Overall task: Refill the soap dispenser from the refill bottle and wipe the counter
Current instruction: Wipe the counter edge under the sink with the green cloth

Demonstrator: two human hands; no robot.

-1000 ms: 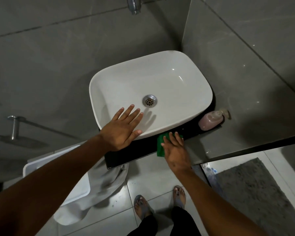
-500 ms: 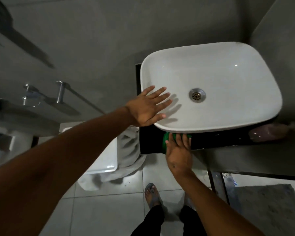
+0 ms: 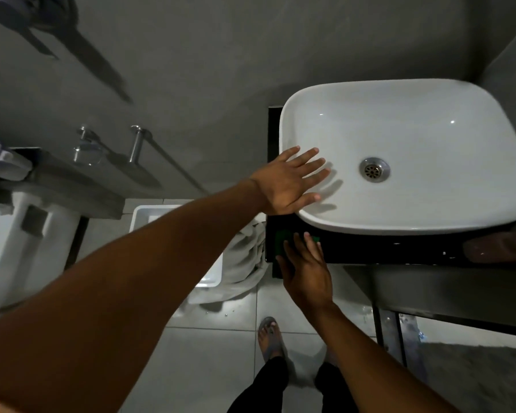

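Pressing flat on a green cloth [image 3: 282,241], the right hand [image 3: 307,271] has its fingers straight and close together, palm down; nothing is curled round the cloth. Cloth sits on the black surface [image 3: 385,248] at its front left corner, just in front of the white sink [image 3: 405,156], with most of the cloth hidden under the fingers.

Left hand [image 3: 286,183] is spread wide, fingers straight and fanned, palm resting on the sink's front left rim, fingertips reaching over the bowl. It holds nothing. Drain [image 3: 374,169] is in the middle of the bowl, apart from the fingertips.

Soap dispenser [image 3: 498,248] is a pinkish blur at the front right end of the surface, lying low beside the sink's right corner, well apart from both hands. Too blurred to tell its pump or how full it is. No refill bottle is visible to me.

Below the surface's left edge: white towel [image 3: 245,263] bunched against a white bin [image 3: 212,275] on the tiled floor [image 3: 215,368]. Toilet [image 3: 9,248] at far left, metal rail [image 3: 137,144] on the grey wall above it. Grey mat [image 3: 474,380] on the floor at lower right. Person's sandalled foot [image 3: 270,338] and dark trouser legs [image 3: 259,391] show under the right arm.
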